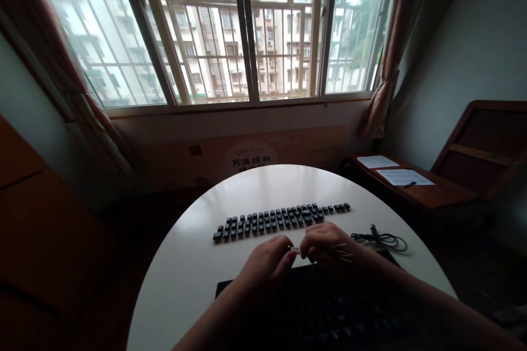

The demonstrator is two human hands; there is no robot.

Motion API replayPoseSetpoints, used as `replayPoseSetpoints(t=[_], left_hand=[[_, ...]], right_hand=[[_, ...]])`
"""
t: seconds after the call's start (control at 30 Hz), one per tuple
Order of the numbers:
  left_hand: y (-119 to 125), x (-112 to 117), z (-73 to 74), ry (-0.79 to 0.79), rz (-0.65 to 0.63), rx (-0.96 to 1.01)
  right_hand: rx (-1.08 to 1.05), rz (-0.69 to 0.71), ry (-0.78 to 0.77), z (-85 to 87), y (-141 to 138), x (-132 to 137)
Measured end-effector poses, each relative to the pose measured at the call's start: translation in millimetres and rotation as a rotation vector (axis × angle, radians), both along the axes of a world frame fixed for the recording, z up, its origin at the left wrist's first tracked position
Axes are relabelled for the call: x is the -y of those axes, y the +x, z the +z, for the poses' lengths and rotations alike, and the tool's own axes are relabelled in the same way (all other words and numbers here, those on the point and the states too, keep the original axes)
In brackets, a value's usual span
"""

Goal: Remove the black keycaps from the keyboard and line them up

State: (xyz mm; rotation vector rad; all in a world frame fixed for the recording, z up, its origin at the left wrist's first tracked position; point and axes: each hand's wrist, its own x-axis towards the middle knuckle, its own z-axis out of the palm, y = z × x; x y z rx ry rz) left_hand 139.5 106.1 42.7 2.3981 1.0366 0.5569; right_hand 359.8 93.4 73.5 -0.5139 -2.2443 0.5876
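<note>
My left hand (269, 258) and my right hand (327, 244) are close together above the near part of the table, fingers closed. Between their fingertips shows a small pale, shiny thing (295, 250), too small to name, which the left fingers pinch. Several thin white sticks (343, 255), perhaps cotton swabs, poke out of my right hand towards the wrist. Under both hands lies a dark keyboard (329, 318), mostly in shadow and partly hidden by my arms. Beyond them, loose black keycaps (267, 222) are set out in slanting rows.
The round white table (177, 263) has a curved edge. A coiled black cable (382, 239) lies right of my right hand. At the right stands a wooden chair or bench (448, 194) with paper sheets (405, 177) and a pen (410, 184). A barred window (247, 38) is ahead.
</note>
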Motion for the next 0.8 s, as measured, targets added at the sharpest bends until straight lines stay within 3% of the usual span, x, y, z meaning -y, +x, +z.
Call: replayPoseSetpoints(t=[0.17,0.47,0.6,0.8], left_hand=[[6,1,-2.9,-0.047,0.024,-0.070],[6,0,-7.6,-0.109,0.044,0.024],[6,-1,-9.6,-0.118,0.038,0.036],[7,-4,-7.3,-0.128,0.031,0.010]], right_hand=[[0.077,-0.042,0.001,-18.4,11,-1],[-0.041,-0.168,0.319,-36.5,8,-4],[-0.070,-0.156,0.339,-43.3,6,-8],[-0.210,-0.150,0.305,-40.0,6,-13]])
